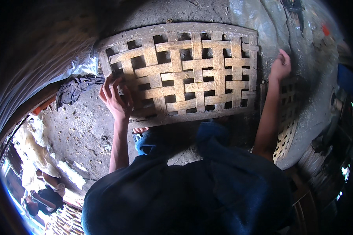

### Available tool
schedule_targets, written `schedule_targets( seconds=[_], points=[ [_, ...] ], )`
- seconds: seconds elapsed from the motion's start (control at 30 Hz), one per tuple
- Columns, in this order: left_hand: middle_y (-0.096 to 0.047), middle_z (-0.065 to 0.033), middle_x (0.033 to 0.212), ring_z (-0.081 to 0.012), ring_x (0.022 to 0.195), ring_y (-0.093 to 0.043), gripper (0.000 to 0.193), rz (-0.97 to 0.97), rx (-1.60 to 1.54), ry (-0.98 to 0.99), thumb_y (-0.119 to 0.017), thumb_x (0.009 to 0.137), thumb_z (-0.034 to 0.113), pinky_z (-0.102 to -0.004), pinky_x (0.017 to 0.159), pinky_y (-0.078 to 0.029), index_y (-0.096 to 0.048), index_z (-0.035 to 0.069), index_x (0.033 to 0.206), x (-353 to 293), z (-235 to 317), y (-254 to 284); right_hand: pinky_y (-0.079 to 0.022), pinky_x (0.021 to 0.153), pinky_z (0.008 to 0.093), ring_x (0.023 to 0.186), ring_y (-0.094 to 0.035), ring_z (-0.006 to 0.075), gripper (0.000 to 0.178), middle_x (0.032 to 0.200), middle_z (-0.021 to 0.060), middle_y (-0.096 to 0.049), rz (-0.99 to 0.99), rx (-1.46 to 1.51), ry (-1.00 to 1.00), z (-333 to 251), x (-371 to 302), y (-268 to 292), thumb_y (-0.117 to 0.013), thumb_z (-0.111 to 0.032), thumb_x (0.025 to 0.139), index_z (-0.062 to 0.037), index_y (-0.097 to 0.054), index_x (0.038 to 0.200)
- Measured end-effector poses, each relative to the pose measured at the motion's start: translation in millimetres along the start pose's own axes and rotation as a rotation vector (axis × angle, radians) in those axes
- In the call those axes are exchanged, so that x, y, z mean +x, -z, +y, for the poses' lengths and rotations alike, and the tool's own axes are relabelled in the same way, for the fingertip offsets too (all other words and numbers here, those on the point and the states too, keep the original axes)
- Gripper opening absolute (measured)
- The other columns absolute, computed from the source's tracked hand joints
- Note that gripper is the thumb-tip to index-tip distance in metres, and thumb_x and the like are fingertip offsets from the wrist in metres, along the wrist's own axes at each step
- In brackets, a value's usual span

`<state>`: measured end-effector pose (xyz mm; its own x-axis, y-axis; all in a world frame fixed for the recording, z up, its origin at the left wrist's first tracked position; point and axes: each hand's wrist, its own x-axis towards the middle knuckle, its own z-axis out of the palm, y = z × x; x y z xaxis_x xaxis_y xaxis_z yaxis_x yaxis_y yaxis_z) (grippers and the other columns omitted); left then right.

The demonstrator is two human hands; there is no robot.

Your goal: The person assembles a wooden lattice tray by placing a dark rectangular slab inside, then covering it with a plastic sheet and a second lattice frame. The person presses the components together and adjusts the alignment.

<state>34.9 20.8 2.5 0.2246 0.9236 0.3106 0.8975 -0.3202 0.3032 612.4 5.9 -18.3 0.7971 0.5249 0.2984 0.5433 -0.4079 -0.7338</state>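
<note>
A woven bamboo-strip panel (192, 74) in a grey wooden frame lies across the ground in front of my legs, slightly tilted in view. At its left side my left hand (117, 98) has its fingers bent over the frame and gripping that edge. My right hand (281, 67) is beyond the panel's right edge, apart from it. Its fingers are loosely curved and a little blurred, with nothing visible in them. Below my right forearm, a second woven lattice panel (287, 135) lies partly in shadow.
Clear plastic sheeting (80, 64) hangs at the left, beside a crumpled dark cloth (78, 92). More plastic sheet (262, 23) lies at the far right. Bits of debris dot the grey ground (82, 135). Another person (45, 199) is at the lower left.
</note>
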Motion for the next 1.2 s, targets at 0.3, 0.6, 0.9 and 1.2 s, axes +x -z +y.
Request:
schedule_targets(
  seconds=[0.3,0.6,0.9,1.2],
  points=[
    [-0.057,-0.0143,0.136,-0.0326,0.127,-0.05,0.032,-0.004,-0.005,0.006,-0.064,0.089,0.012,-0.0484,0.11,-0.032,-0.063,0.01,0.121,1.8,1.4,-2.2,-0.054,0.084,0.0343,0.09,-0.073,0.0223,0.045,0.098,0.0096,-0.078,-0.283,-0.269,0.064,-59.6,-43.5,-58.1,-0.085,-0.045,0.079,-0.0103,-0.078,0.107],
    [-0.056,-0.0157,0.137,-0.0333,0.127,-0.05,0.032,-0.003,-0.013,0.012,-0.064,0.088,0.011,-0.0488,0.11,-0.031,-0.064,0.009,0.12,2.1,3.1,-2.0,-0.055,0.082,0.0369,0.087,-0.074,0.0267,0.052,0.094,0.0119,-0.077,-0.21,-0.372,0.083,-62.5,-45.4,-67.5,-0.086,-0.052,0.074,-0.0095,-0.079,0.104],
    [-0.057,-0.0156,0.136,-0.0328,0.126,-0.051,0.033,-0.002,-0.016,0.004,-0.064,0.088,0.012,-0.0488,0.109,-0.032,-0.063,0.009,0.121,2.1,3.4,-1.5,-0.055,0.084,0.0409,0.095,-0.073,0.0328,0.038,0.099,0.0146,-0.076,-0.258,-0.306,-0.044,-65.2,-48.2,-70.8,-0.079,-0.044,0.083,-0.0135,-0.079,0.105],
    [-0.057,-0.0149,0.135,-0.0326,0.126,-0.051,0.033,-0.002,-0.022,-0.004,-0.064,0.088,0.011,-0.0482,0.109,-0.032,-0.063,0.01,0.12,3.8,4.5,-2.1,-0.055,0.072,0.035,0.075,-0.072,0.0208,0.028,0.082,0.0083,-0.076,-0.207,-0.382,0.13,-33.4,-38.5,-85.4,-0.077,-0.031,0.085,-0.0084,-0.079,0.1]
  ],
)
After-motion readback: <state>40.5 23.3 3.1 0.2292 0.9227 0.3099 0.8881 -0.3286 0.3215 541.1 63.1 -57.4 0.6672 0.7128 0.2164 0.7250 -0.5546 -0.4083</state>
